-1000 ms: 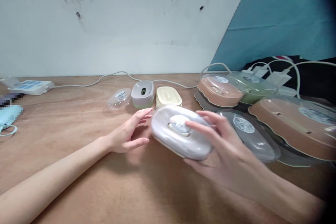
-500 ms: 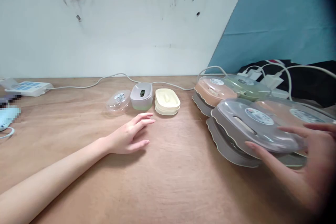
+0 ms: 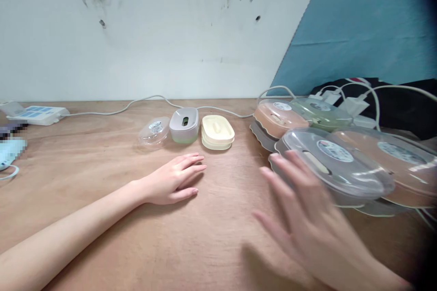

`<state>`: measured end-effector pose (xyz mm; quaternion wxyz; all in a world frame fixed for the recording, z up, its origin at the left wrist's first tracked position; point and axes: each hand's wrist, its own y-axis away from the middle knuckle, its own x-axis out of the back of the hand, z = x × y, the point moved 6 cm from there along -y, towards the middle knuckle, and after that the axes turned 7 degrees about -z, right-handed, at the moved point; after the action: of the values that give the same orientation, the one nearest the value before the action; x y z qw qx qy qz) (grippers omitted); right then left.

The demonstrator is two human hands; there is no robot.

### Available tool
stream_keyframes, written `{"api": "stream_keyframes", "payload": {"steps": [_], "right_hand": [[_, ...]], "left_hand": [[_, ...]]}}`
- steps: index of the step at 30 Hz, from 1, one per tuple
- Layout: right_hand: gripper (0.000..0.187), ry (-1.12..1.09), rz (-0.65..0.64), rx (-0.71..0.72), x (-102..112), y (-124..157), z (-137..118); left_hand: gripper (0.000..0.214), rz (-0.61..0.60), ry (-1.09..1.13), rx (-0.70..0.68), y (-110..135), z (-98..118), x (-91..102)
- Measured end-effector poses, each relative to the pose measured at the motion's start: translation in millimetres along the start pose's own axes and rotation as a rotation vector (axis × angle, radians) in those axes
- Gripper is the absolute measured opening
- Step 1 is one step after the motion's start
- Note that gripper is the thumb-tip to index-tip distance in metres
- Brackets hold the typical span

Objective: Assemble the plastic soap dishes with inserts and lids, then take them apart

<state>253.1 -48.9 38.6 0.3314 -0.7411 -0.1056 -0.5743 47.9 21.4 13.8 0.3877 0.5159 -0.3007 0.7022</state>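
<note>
My left hand point(image 3: 172, 179) lies low over the wooden table, fingers apart and holding nothing. Just beyond its fingertips stand a pale purple tub point(image 3: 183, 128) with a slot, set on something green, and a cream stacked container point(image 3: 217, 131). To their left is a clear plastic lid point(image 3: 154, 132) with a round label. My right hand point(image 3: 303, 209), slightly blurred, hovers with fingers spread and nothing in it. It is in front of a grey container under a clear lid point(image 3: 362, 163) and hides part of its left side.
More lidded containers sit at the right: an orange one point(image 3: 282, 118) behind, a green one point(image 3: 324, 113) and another orange one point(image 3: 392, 157). White chargers point(image 3: 353, 105) and cables lie behind them. A white power strip point(image 3: 39, 115) and a light blue item point(image 3: 12, 152) are at far left.
My right hand has swung left, away from the grey container's lid, to the table in front of it. My left hand has shifted slightly right and down. The containers at the middle stay put.
</note>
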Motion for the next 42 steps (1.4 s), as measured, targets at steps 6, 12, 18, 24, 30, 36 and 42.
{"api": "stream_keyframes", "payload": {"steps": [6, 12, 18, 24, 30, 36, 42], "right_hand": [[0.063, -0.107, -0.291, 0.055, -60, -47, -21], [0.063, -0.135, -0.361, 0.020, -73, -72, -14], [0.053, -0.095, -0.387, 0.017, -70, -71, -6], [0.052, -0.086, -0.359, 0.035, -68, -72, -8], [0.052, -0.062, -0.371, 0.045, -69, -73, -9], [0.052, -0.060, -0.362, 0.046, -67, -72, -8], [0.053, -0.050, -0.392, 0.038, -67, -72, -10]], "left_hand": [[0.060, -0.101, -0.023, 0.096, 1, -1, -7.3], [0.069, -0.113, -0.027, 0.132, 0, -4, -9.2], [0.068, -0.144, -0.043, 0.147, 0, -4, -10.7], [0.066, -0.116, -0.050, 0.139, 0, -6, -10.5], [0.067, -0.126, -0.048, 0.148, -1, -6, -10.3], [0.065, -0.107, -0.032, 0.142, 0, -5, -9.0], [0.065, -0.130, -0.076, 0.149, 0, -5, -9.4]]}}
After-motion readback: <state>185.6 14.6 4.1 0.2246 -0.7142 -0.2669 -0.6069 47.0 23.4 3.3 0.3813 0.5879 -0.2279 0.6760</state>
